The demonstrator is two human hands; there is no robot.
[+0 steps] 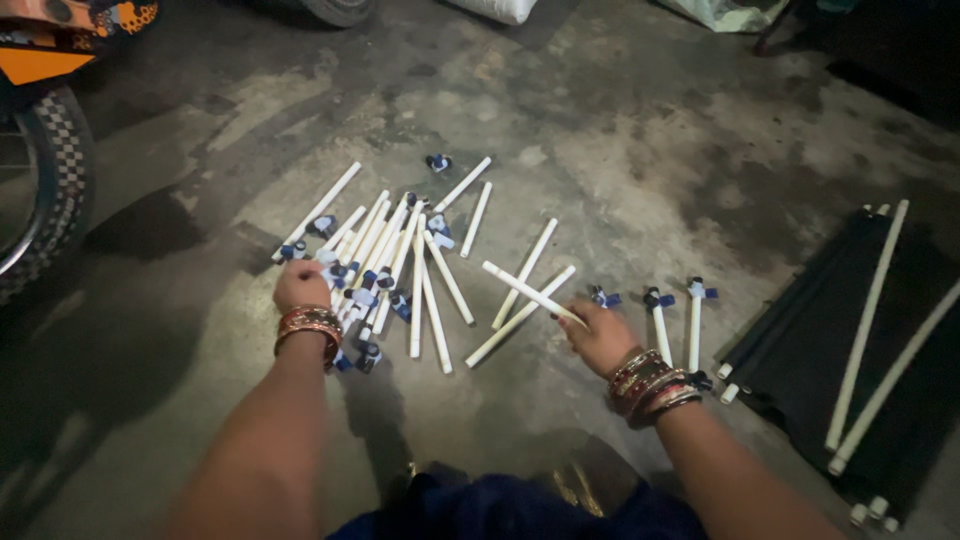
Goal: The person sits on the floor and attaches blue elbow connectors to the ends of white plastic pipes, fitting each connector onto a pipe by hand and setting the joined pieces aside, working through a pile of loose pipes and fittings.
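Right hand [598, 335] pinches a short white plastic pipe [530, 291] by its near end, lifted over the concrete floor [620, 130]. It looks light, stiff and smooth, best gripped mid-length. Left hand [300, 287] rests closed on the pile of pipes with blue fittings [375, 265]; whether it grips one, I cannot tell.

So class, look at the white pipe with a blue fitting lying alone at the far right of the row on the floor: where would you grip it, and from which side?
Grip the white pipe with the blue fitting on its bare mid-shaft, coming from above. It lies flat on the concrete floor, with open gaps on both sides for fingers.
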